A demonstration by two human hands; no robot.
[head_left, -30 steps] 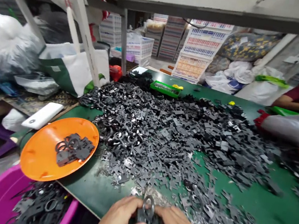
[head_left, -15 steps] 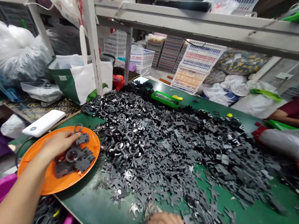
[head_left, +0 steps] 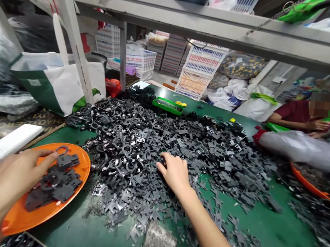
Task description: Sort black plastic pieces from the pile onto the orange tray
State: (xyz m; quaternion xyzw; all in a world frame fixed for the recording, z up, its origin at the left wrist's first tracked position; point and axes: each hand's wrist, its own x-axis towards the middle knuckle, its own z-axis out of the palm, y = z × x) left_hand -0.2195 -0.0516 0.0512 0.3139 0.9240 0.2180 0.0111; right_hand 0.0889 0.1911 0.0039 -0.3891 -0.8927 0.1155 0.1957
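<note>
Open and slightly curled, the right hand point(head_left: 174, 174) rests its fingertips on a heap of black stamped pieces point(head_left: 209, 154) — no piece visibly pinched — with the forearm reaching out across the green work table point(head_left: 277, 221). The left hand point(head_left: 18, 172) hangs over an orange plate point(head_left: 80, 169), fingers extended and close together, their tips just beside a small dark ring point(head_left: 62, 150) above a cluster of the same pieces point(head_left: 58, 186) — whether they touch it is hard to tell.
</note>
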